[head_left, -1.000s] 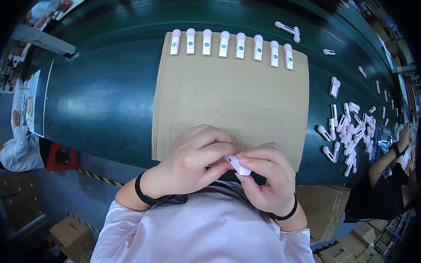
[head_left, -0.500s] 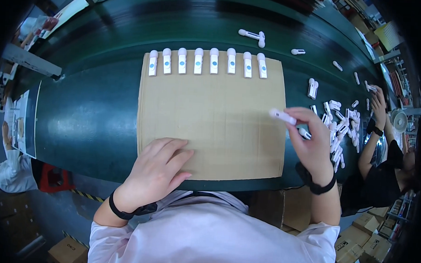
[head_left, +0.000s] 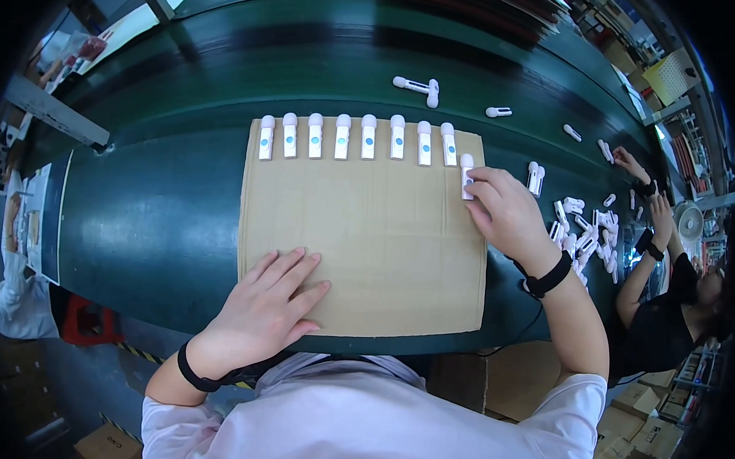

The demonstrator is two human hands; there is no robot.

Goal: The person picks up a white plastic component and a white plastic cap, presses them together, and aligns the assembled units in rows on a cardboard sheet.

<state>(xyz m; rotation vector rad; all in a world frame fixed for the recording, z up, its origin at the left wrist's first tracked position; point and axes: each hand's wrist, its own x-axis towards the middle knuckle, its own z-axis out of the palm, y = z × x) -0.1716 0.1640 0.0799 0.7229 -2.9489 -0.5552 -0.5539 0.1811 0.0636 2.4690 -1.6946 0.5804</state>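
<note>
A brown cardboard sheet (head_left: 358,245) lies on the dark green table. Along its far edge stretches a row of several small white wand-shaped devices, such as this one (head_left: 368,143), each with a rounded pale head pointing away from me and a blue round spot. In my right hand (head_left: 512,215) is one more white wand-shaped device (head_left: 467,165), pinched between thumb and fingers at the right end of the row, head pointing away; its lower part is partly covered by the fingers. My left hand (head_left: 272,303) rests flat on the sheet's near left corner, fingers spread, holding nothing.
To the right lies a loose pile of similar white devices (head_left: 585,235), with a few more (head_left: 432,93) scattered farther back. A co-worker's hands (head_left: 662,218) are beyond the pile at far right. Another person (head_left: 24,296) sits at far left. Cardboard boxes (head_left: 639,405) stand lower right.
My right hand has brought the device forward and left onto the sheet's right edge, turning its head away from me. My left hand stays on the sheet. The view has tilted slightly.
</note>
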